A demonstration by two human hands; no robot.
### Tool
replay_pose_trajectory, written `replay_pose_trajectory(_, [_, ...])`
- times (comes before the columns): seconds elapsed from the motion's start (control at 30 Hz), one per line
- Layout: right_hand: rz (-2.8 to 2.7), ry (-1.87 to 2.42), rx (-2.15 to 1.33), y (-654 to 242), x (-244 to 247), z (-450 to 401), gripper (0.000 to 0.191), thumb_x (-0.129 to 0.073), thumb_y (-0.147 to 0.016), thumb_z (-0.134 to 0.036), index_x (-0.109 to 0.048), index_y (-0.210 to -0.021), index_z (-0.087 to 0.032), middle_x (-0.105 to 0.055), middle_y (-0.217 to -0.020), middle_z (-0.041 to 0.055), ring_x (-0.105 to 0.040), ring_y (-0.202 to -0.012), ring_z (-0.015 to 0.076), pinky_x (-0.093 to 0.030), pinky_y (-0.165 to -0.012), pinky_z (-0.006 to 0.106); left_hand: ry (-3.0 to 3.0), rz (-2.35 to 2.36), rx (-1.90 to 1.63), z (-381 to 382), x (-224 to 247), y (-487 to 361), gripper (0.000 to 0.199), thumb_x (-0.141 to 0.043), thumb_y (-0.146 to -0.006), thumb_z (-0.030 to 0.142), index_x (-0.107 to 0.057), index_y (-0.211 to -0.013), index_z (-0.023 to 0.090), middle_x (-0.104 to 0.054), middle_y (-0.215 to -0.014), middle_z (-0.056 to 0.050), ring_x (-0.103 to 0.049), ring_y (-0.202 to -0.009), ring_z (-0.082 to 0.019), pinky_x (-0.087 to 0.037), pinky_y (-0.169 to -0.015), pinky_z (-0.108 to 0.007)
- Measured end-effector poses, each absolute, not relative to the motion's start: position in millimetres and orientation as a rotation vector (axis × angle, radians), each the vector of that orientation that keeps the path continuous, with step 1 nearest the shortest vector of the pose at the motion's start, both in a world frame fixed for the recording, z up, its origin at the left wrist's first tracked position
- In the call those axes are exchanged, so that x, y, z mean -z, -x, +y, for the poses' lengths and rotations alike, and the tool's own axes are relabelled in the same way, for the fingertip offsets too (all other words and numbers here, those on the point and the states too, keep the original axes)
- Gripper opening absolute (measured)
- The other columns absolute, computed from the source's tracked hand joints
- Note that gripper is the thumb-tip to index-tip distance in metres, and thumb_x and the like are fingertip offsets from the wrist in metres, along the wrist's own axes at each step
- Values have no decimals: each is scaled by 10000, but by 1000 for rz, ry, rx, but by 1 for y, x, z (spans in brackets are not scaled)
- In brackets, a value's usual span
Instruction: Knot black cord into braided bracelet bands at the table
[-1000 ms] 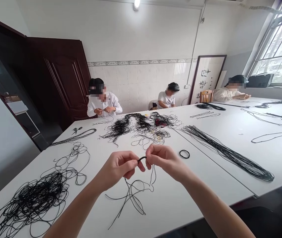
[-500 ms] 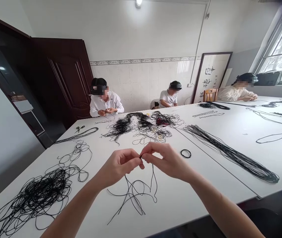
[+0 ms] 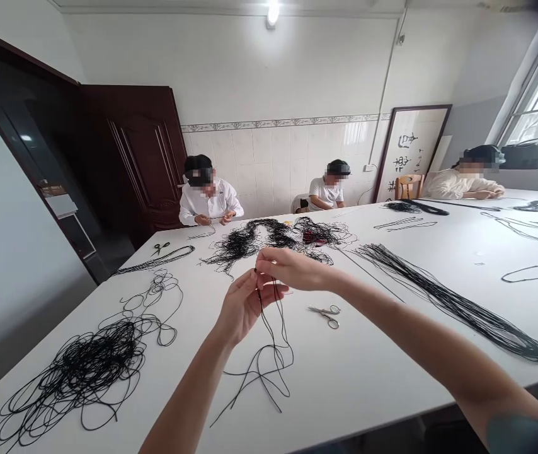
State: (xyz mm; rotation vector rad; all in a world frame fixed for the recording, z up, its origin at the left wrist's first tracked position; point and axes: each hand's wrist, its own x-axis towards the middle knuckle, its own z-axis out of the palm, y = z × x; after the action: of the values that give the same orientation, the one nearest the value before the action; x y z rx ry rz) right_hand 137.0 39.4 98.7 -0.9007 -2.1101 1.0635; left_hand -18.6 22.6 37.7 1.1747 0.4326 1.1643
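Observation:
Thin black cord hangs in several strands from my hands and trails over the white table in loose loops. My left hand is closed on the cord, palm turned toward me, its thumb tip pinching near the top of the strands. Just above and touching it, my right hand also pinches the cord, coming in from the right. Part of the grip is hidden behind the fingers. A small pair of metal scissors lies below my right wrist.
A tangled pile of black cord lies at left, a long cord bundle at right. Beyond my hands is a further heap; dark scissors lie farther left. Three people sit around the table.
My right hand has moved left and up over my left hand, which has turned palm toward me. The scissors have come into view; the black ring is now out of sight. The view shifted slightly.

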Motion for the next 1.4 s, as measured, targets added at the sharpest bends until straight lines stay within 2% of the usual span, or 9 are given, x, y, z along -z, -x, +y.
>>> replay_pose_trajectory(0.13, [-2082,767,-1377,-139,-109,55,259,-517,-901,-348,-616,-779,-142,-667,-804,57,-585,-727,115,-475,-754,290,-1104,387,-1171,24,-46,21,338,-704,-797,391,-517,-652,150,-577,-677,-1,-390,-446,-43,-334,-484,-221])
replay_pose_trajectory(0.2, [-2029,717,-1473,-138,-113,59,270,-570,-868,-372,-644,-767,-133,-665,-819,73,-603,-803,135,-483,-809,308,-1090,371,-1185,25,-47,23,318,-715,-792,370,-547,-653,138,-527,-614,20,-333,-439,-30,-288,-474,-203])
replay_pose_trajectory(0.37, [-1839,629,-1561,-128,-119,60,212,-620,-819,-327,-625,-720,-140,-618,-900,68,-577,-889,142,-487,-840,310,-1080,363,-1245,27,-49,31,293,-703,-805,337,-587,-645,121,-503,-600,16,-338,-473,-38,-269,-483,-193])
replay_pose_trajectory(0.6, [-1775,606,-1557,-110,-130,55,183,-667,-794,-296,-640,-726,-128,-600,-925,78,-556,-899,145,-476,-836,301,-1091,381,-1328,22,-55,46,263,-673,-822,309,-604,-646,126,-536,-621,-1,-344,-492,-49,-294,-501,-199])
replay_pose_trajectory(0.8, [-1923,615,-1490,-102,-137,53,230,-692,-794,-349,-656,-717,-136,-606,-856,52,-559,-868,143,-469,-834,320,-1110,403,-1371,18,-55,54,241,-668,-821,297,-613,-654,130,-529,-619,4,-351,-504,-54,-312,-516,-201])
replay_pose_trajectory(0.93, [-1978,707,-1328,-100,-140,53,148,-699,-804,-264,-668,-720,-146,-612,-802,20,-521,-787,112,-424,-808,293,-1116,417,-1381,17,-52,55,239,-668,-819,300,-607,-654,138,-555,-643,-5,-381,-516,-61,-336,-534,-210])
replay_pose_trajectory(1.03, [-1966,785,-1230,-97,-141,53,168,-655,-840,-195,-660,-678,-149,-577,-710,0,-461,-692,100,-400,-753,281,-1119,423,-1379,18,-49,55,245,-680,-813,313,-603,-654,143,-566,-659,-6,-385,-517,-59,-343,-541,-213])
replay_pose_trajectory(1.23, [-1879,735,-1331,-96,-156,56,254,-544,-926,-188,-623,-691,-131,-633,-818,59,-599,-818,135,-485,-809,292,-1180,446,-1313,27,-34,59,262,-723,-792,359,-630,-685,139,-583,-707,-19,-454,-564,-76,-386,-577,-235])
replay_pose_trajectory(1.4, [-1701,597,-1488,-98,-188,59,229,-414,-970,-172,-527,-773,-141,-679,-910,98,-691,-827,177,-552,-855,359,-1301,541,-1210,44,-9,68,243,-665,-854,333,-644,-745,117,-629,-772,-30,-569,-688,-119,-471,-691,-277])
